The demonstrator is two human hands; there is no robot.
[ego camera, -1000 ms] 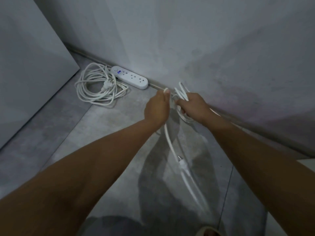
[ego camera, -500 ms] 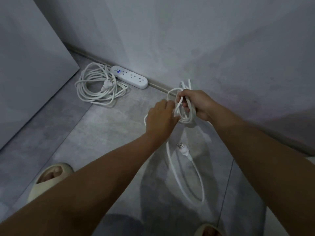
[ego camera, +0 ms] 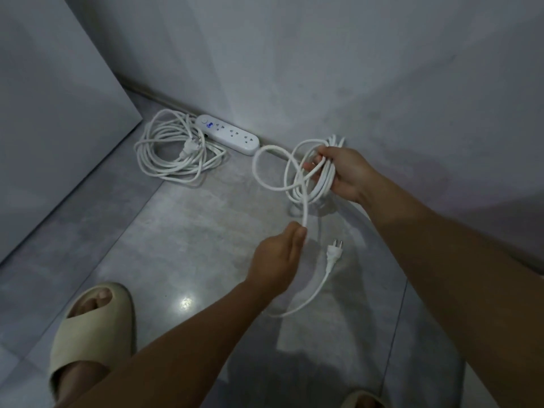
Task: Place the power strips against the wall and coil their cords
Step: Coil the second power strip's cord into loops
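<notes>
A white power strip [ego camera: 228,134] lies against the wall's base, its white cord [ego camera: 173,151] coiled on the floor to its left with the plug on top. My right hand [ego camera: 343,172] is shut on a bundle of loops of a second white cord [ego camera: 306,175], held above the floor near the wall. My left hand [ego camera: 279,254] pinches the same cord lower down. Below it the cord's tail curves over the floor and ends in a two-pin plug [ego camera: 335,252]. The second strip itself is hidden behind my right arm.
A large grey panel [ego camera: 53,113] leans at the left. The wall [ego camera: 323,69] runs diagonally along the back. My feet in beige slides stand at the bottom left [ego camera: 91,334] and bottom edge [ego camera: 363,400] on the grey tiled floor.
My left hand has slid down and away from the right hand along the cord. A new loop has opened beside the bundle. The view has tipped down, showing my left foot.
</notes>
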